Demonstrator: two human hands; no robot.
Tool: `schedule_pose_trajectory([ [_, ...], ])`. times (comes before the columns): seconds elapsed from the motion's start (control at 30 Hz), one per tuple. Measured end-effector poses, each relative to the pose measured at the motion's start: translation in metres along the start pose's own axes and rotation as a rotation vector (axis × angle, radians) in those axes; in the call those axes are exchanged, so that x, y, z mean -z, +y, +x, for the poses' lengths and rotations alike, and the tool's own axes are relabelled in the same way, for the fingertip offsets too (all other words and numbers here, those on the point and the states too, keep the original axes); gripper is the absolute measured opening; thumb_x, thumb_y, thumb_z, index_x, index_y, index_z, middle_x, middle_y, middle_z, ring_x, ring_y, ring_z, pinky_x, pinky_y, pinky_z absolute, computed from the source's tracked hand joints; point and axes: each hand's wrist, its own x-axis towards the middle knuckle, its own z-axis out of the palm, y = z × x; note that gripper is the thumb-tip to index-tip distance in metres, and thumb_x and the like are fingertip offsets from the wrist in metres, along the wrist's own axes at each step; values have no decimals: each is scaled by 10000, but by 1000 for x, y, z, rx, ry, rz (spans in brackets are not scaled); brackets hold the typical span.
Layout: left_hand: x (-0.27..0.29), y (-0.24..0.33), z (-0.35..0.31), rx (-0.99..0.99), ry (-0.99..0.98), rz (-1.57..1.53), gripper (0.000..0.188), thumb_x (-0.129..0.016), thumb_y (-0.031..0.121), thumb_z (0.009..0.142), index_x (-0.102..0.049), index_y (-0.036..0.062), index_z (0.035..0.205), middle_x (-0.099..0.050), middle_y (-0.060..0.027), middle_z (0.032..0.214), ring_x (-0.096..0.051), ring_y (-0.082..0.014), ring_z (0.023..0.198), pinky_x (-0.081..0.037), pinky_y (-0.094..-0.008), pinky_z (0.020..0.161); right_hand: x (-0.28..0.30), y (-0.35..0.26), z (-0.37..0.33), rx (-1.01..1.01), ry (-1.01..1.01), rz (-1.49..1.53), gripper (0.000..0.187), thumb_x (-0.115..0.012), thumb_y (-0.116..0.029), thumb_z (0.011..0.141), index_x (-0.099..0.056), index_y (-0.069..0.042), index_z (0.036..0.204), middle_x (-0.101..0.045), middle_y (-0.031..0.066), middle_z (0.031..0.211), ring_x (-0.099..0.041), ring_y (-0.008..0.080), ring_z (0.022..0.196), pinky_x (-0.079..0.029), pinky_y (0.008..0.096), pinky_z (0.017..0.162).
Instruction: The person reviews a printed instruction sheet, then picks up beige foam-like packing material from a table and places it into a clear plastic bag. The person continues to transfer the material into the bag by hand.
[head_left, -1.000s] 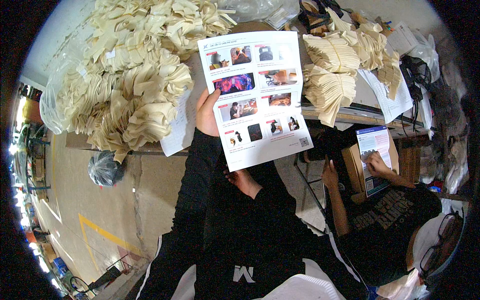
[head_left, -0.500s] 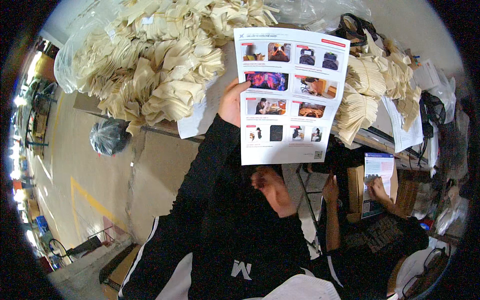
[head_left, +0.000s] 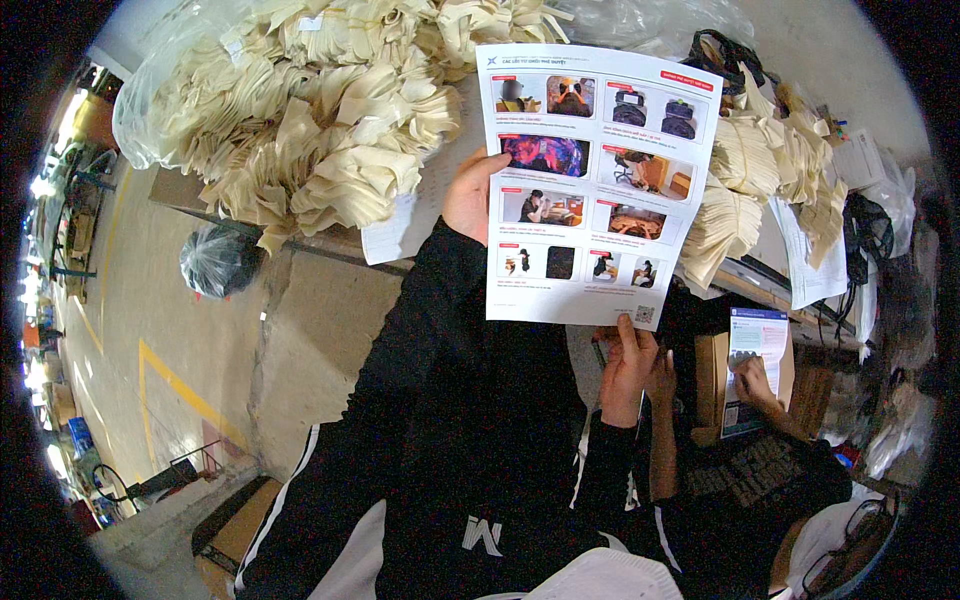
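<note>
A white printed sheet (head_left: 592, 185) with rows of small photos and red labels is held up in front of me. My left hand (head_left: 468, 200) grips its left edge, thumb on the front and the other fingers hidden behind. At the bottom edge, near the right corner, my right hand (head_left: 627, 368) pinches the paper, with the thumb showing in front. Beyond the sheet's left side lie heaped bundles of cream-coloured cut pieces (head_left: 350, 120), apart from my hands.
A co-worker at the right has one hand (head_left: 755, 385) on another printed sheet (head_left: 757, 330) and the other (head_left: 661, 378) close beside my right hand. More cream bundles (head_left: 735, 180) lie behind my sheet. A filled plastic bag (head_left: 220, 262) rests on the floor at left.
My right hand has come up from in front of my body and taken hold of the sheet's bottom edge. The sheet has shifted slightly right and up in the picture.
</note>
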Motion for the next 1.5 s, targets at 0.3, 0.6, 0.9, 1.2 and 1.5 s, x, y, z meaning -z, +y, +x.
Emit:
schedule_pose_trajectory([
  [0.3, 4, 1, 0, 13, 34, 42, 344, -443, 94, 846, -475, -22, 1168, -574, -154, 1096, -566, -257, 995, -444, -386, 884, -1, 2, -3, 61, 20, -67, 184, -585, -144, 864, -608, 19, 945, -626, 80, 843, -568, 144, 686, -455, 286, 589],
  [0.6, 9, 0, 0, -91, 98, 161, 312, -454, 94, 875, -474, -9, 1169, -583, -98, 1089, -569, -210, 984, -449, -346, 869, -17, -11, -21, 338, 66, -54, 227, -574, -141, 852, -588, 37, 992, -625, 97, 890, -553, 195, 927, -417, 338, 828],
  [0.9, 21, 11, -1, -6, -422, -264, 316, -452, 283, 886, -465, 24, 1067, -522, -35, 892, -507, -151, 804, -399, -302, 775, -122, -71, -83, 1013, -1203, -850, 333, -623, -132, 738, -628, -176, 1069, -519, 23, 1253, -447, 193, 1186, -309, 413, 1031],
  [1.2, 10, 24, -7, 207, -735, -323, 470, -385, 558, 854, -394, 92, 916, -306, 43, 632, -310, -85, 565, -256, -238, 634, -124, -50, -84, 836, -1431, -900, 407, -595, -123, 750, -547, -113, 1154, -474, 81, 1259, -425, 248, 1190, -295, 443, 1035],
  [1.5, 34, -7, 7, -54, -183, 269, 363, -497, 371, 882, -516, 23, 982, -548, -42, 755, -526, -134, 689, -400, -275, 705, -99, -59, -68, 653, -873, -753, 692, -721, -277, 696, -433, -43, 1279, -312, 220, 1379, -411, 366, 1195, -342, 430, 989],
])
